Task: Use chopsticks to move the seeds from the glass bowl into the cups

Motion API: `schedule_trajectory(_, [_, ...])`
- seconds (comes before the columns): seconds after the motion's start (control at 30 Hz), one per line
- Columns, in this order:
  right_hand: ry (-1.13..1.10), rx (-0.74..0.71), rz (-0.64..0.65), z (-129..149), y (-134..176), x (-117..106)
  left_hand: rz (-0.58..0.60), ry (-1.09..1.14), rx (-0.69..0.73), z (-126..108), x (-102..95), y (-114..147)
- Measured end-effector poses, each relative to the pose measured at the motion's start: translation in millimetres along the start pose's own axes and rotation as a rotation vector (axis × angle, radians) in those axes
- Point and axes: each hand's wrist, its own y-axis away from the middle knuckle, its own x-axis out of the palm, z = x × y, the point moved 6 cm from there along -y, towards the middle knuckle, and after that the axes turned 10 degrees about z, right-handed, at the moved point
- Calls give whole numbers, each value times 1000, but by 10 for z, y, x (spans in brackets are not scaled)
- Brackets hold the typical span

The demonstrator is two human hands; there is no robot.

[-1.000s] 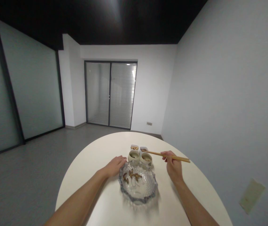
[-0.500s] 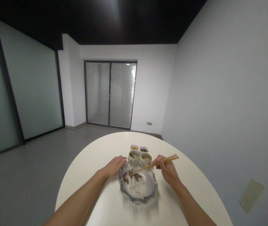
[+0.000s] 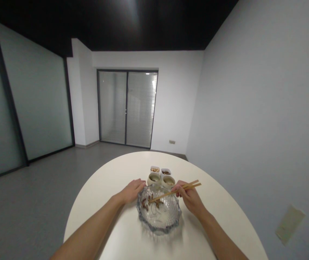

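My right hand [image 3: 186, 195] grips a pair of wooden chopsticks [image 3: 170, 193] at the right of a clear cut-glass bowl [image 3: 160, 228]. The chopsticks reach over the bowl, and their tips are among several small brown striped oblong pieces [image 3: 158, 204] on its left inner side. Whether the tips pinch a piece is too small to tell. My left hand [image 3: 132, 190] lies palm down with fingers stretched out, beside the bowl's upper left rim. Its fingertips are close to the rim; I cannot tell if they touch it.
Just behind the bowl stand two round cream cups, the left cup [image 3: 153, 180] and the right cup [image 3: 168, 183], with contents inside. Beyond them are a white dish of pale nuts [image 3: 154, 169] and a white dish of dark pieces [image 3: 166, 172]. All stand on a round white table [image 3: 111, 169].
My right hand has shifted slightly left, and the chopstick tips have moved left and a little down among the brown pieces. My left hand and the bowl have stayed in place.
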Motion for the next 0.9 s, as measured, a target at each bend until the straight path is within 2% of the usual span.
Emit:
schedule_trajectory(0.23, [5, 24, 11, 21, 8, -2, 5, -1, 32, -41, -18, 7])
schedule_trajectory(0.47, [37, -3, -4, 87, -14, -54, -2, 28, -5, 2, -6, -2])
schedule_trajectory(0.7, [-21, 126, 82, 34, 16, -161, -7, 20, 19, -24, -27, 11])
schedule_trajectory(0.9, [-90, 164, -63, -72, 55, -461, -3, 13, 8, 41, 3, 21])
